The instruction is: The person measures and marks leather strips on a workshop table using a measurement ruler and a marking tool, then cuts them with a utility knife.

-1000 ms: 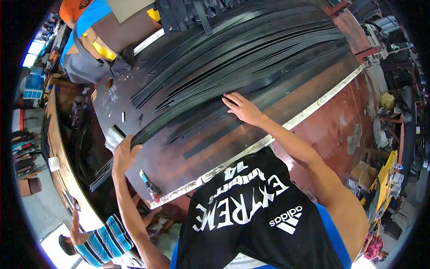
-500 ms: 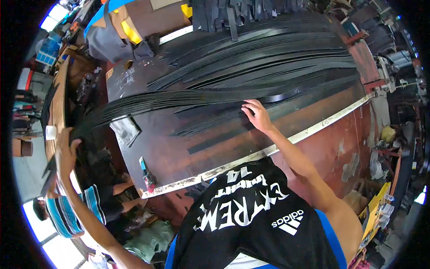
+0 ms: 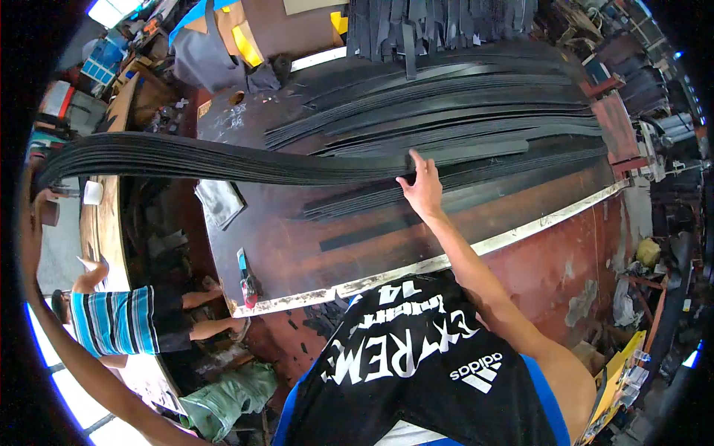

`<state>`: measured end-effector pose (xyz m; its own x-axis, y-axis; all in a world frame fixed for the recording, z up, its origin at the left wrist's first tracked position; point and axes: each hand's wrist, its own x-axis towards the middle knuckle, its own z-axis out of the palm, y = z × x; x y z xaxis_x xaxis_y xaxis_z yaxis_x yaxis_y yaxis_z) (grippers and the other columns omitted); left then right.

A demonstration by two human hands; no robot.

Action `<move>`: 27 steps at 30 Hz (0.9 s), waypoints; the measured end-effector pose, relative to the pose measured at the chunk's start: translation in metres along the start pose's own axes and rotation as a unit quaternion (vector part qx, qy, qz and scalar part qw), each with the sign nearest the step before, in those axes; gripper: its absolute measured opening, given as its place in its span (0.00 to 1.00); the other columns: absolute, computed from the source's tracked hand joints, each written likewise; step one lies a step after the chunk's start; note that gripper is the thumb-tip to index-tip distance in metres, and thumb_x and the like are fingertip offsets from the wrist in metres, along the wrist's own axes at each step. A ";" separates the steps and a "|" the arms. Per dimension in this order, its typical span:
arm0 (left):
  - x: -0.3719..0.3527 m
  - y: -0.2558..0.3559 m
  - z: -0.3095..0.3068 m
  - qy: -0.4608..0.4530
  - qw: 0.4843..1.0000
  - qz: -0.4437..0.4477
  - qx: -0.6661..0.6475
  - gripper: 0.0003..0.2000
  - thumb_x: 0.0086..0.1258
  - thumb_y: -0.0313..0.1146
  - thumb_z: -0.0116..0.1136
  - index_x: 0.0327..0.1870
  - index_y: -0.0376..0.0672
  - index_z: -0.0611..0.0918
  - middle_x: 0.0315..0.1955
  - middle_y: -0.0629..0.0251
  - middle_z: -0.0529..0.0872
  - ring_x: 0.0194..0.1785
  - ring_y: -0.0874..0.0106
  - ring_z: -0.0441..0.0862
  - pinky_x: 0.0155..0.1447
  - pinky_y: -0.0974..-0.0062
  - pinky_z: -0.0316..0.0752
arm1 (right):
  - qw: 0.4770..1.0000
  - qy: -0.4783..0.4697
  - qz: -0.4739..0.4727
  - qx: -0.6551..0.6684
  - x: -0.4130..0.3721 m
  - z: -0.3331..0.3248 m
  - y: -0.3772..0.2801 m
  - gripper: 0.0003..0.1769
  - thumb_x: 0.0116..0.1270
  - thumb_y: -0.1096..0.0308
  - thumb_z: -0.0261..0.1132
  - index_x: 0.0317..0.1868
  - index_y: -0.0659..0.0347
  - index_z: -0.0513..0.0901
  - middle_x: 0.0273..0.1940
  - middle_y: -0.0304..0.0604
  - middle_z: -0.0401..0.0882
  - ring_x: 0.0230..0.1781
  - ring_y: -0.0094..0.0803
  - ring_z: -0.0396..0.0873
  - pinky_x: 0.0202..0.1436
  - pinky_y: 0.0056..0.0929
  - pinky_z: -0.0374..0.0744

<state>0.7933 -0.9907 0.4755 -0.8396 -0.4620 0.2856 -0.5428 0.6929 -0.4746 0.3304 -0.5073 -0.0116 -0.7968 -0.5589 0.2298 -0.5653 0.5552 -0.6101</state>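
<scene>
A long bundle of thin black strips (image 3: 223,160) stretches from the far left over the worktable (image 3: 275,245), its left part raised beyond the table's end. My left hand (image 3: 40,199), at the dim left edge of view, is closed round that end; some of its fingers are hidden. My right hand (image 3: 424,186) has its thumb and index finger against opposite edges of the bundle, above the table. More stacks of black strips (image 3: 416,89) lie behind it. Left of my right hand, a folded grey cloth (image 3: 219,204) and a cutter knife (image 3: 246,279) rest on the table.
Another person in a striped shirt (image 3: 115,320) is at the left, near a wooden board (image 3: 108,223) with a white roll (image 3: 93,192) on it. Dark strips hang (image 3: 446,30) at the table's back. A reddish metal bracket (image 3: 616,130) stands at the right end.
My left hand has moved up and outward to the left, lifting and straightening the bundle. My right hand now spans the bundle's edges. The view has shifted slightly.
</scene>
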 end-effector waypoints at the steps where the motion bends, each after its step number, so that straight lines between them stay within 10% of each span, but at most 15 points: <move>1: 0.000 -0.001 -0.001 0.002 1.000 -0.002 -0.009 0.23 0.80 0.37 0.52 0.74 0.45 0.69 0.71 0.53 0.72 0.74 0.58 0.68 0.77 0.61 0.61 | 1.000 0.001 -0.002 0.002 0.000 0.003 -0.001 0.44 0.53 0.63 0.80 0.70 0.50 0.69 0.47 0.47 0.72 0.47 0.46 0.77 0.49 0.43 0.82; 9: 0.029 0.018 0.000 0.031 0.995 0.005 -0.099 0.24 0.79 0.38 0.52 0.74 0.45 0.69 0.69 0.54 0.73 0.72 0.60 0.70 0.75 0.61 0.63 | 0.986 0.097 -0.110 -0.076 0.011 0.003 0.000 0.43 0.46 0.66 0.80 0.66 0.48 0.75 0.49 0.45 0.71 0.50 0.44 0.73 0.53 0.44 0.73; 15: 0.114 0.067 0.003 0.064 0.979 0.066 -0.181 0.25 0.78 0.38 0.52 0.74 0.45 0.69 0.68 0.54 0.75 0.70 0.61 0.72 0.74 0.62 0.65 | 0.979 0.149 -0.139 -0.026 0.035 -0.026 0.001 0.45 0.48 0.76 0.77 0.68 0.55 0.68 0.63 0.50 0.70 0.67 0.52 0.67 0.74 0.63 0.61; 27: -0.006 -0.016 -0.120 0.108 0.976 -0.069 -0.177 0.26 0.77 0.40 0.52 0.75 0.45 0.69 0.66 0.55 0.77 0.66 0.64 0.75 0.71 0.63 0.68 | 0.973 0.093 -0.210 -0.035 0.104 -0.192 -0.011 0.41 0.45 0.78 0.76 0.63 0.51 0.76 0.56 0.47 0.78 0.60 0.50 0.74 0.65 0.43 0.74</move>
<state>0.8044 -0.9333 0.5812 -0.7222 -0.4632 0.5136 -0.5919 0.7981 -0.1127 0.2126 -0.4536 0.1647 -0.5135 -0.6277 0.5851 -0.8573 0.3456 -0.3816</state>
